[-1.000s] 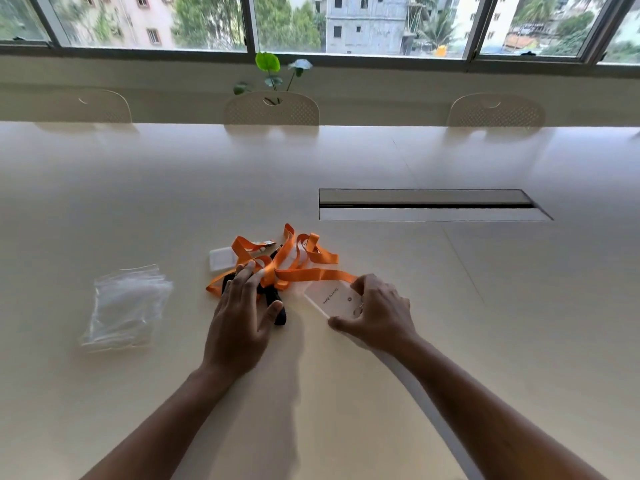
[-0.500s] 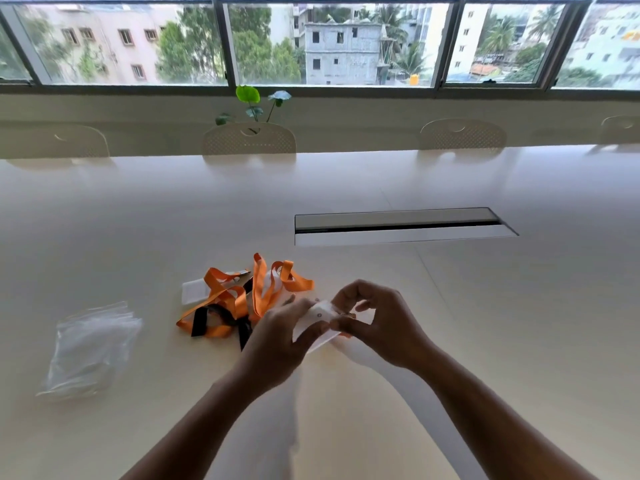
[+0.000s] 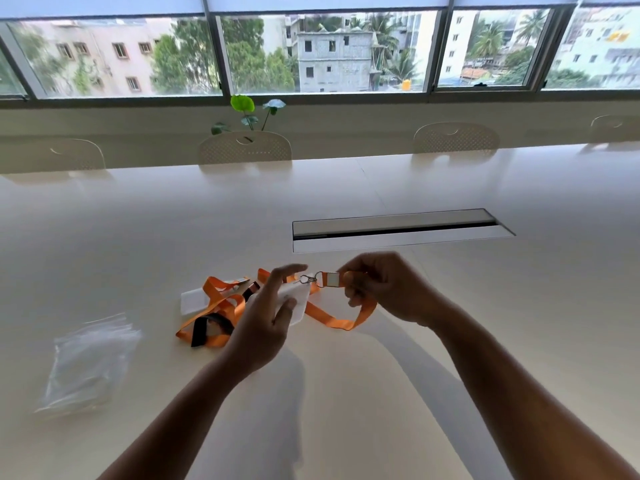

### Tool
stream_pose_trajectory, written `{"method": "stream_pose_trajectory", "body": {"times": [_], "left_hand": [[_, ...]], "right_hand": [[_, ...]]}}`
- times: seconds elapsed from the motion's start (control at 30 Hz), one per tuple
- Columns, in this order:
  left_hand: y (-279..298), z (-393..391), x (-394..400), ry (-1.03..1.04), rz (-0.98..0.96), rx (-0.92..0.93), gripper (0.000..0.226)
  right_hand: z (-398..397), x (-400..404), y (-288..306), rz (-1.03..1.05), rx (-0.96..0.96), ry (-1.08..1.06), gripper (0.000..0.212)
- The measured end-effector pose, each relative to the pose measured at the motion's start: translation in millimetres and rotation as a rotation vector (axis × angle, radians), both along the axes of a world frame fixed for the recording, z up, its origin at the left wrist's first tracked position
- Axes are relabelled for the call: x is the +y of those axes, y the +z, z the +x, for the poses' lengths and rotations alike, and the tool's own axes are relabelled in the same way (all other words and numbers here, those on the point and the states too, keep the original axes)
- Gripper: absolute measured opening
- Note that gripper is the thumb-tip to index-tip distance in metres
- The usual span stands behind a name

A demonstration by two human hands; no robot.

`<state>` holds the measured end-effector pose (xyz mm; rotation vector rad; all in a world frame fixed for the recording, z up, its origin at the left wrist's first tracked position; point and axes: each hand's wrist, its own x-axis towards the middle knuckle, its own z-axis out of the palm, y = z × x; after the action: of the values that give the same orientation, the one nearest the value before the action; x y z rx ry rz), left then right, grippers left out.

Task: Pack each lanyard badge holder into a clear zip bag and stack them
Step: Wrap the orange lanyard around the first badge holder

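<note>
While left hand (image 3: 266,320) holds white badge holder (image 3: 292,303), right hand (image 3: 384,289) pinches orange lanyard (image 3: 341,318); no legible txt.

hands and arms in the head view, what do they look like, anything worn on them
Two bare human forearms reach in from the bottom edge, ending in the left hand and the right hand. No sleeves show along either forearm, and no gloves, watch, bracelet or rings are visible. Fingernails look short and unpainted where they can be seen. There are no markings or cables on either arm.
</note>
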<state>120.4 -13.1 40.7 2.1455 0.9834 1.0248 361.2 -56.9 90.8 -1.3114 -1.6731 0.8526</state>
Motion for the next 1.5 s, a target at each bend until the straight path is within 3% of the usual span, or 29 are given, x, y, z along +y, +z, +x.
{"method": "stream_pose_trajectory", "body": {"times": [0.1,0.33,0.5,0.63,0.7,0.83,1.07,1.2,1.37,1.5], "left_hand": [[3.3,0.5,-0.8,0.0,0.005,-0.006,0.069],[14.3,-12.2,14.2,0.188,0.002,-0.092,0.048],[28.6,-33.9,39.4,0.402,-0.005,-0.224,0.043],[34.5,-45.2,48.1,0.528,-0.033,-0.301,0.044],[33.3,-46.0,47.7,0.556,-0.04,-0.337,0.044],[23.9,-34.8,37.1,0.38,-0.211,-0.458,0.046],[9.7,7.3,8.4,0.081,-0.527,-0.529,0.045],[14.5,21.8,-2.9,0.077,-0.545,-0.472,0.045],[17.5,23.0,-13.1,-0.002,-0.599,-0.534,0.034],[18.8,18.4,-18.2,-0.17,-0.721,-0.648,0.033]], "right_hand": [[-6.7,3.1,-1.5,-0.061,0.086,0.004,0.016],[-5.0,-0.9,-2.5,-0.066,0.125,-0.011,0.025],[26.2,-7.3,2.4,-0.019,0.125,-0.222,0.041],[58.5,-14.4,2.2,0.023,0.194,-0.392,0.035],[73.0,-16.5,-2.6,0.051,0.108,-0.479,0.034],[86.2,-18.8,-12.6,0.085,-0.261,-0.56,0.018],[29.8,-9.3,-3.1,0.125,-0.056,-0.263,0.012],[-14.5,-5.2,-6.1,0.125,-0.127,-0.058,0.02],[-51.3,-2.4,-15.4,0.218,-0.198,-0.179,0.029],[-66.8,-1.4,-23.4,0.218,-0.259,-0.27,0.017]]}}
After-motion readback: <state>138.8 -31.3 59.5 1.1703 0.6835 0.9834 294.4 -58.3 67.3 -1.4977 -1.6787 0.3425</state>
